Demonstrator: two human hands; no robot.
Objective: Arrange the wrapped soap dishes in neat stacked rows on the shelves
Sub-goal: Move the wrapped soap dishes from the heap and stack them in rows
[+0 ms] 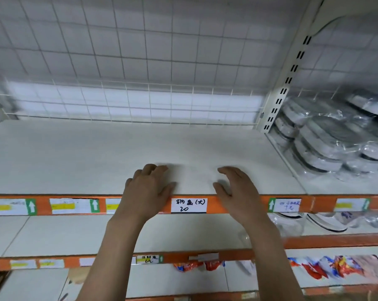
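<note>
1. Both hands are seen at the near edge of the upper shelf (140,144), whose white surface is bare in this bay. The left hand (148,187) is held palm down with its fingers (156,169) curled and slightly apart; nothing is held in it.
2. The right hand (233,185) is held on edge beside it, fingers (227,170) loosely together and thumb apart, also holding nothing. Whether either hand touches the shelf cannot be told.
3. The wrapped soap dishes (327,144) are found in the neighbouring bay to the right, beyond the slotted upright (279,94), well apart from the hands. They are piled in leaning, overlapping stacks rather than straight rows.
4. The dishes appear as flat ovals in clear film. In the nearer stacks the long axis seems to run from near left to far right, with the broad faces tilted up; the far ones are too blurred to judge.
5. The pieces are judged light and stiff, but the glossy wrap is likely slippery and loose, so a stack could slide apart if lifted by the film.
6. A hold across the short sides of a small stack, fingers under the lowest rim and thumb on top, is judged safest.
7. A handwritten price label (188,205) is fixed to the orange shelf edge (238,203) between the hands.
</note>
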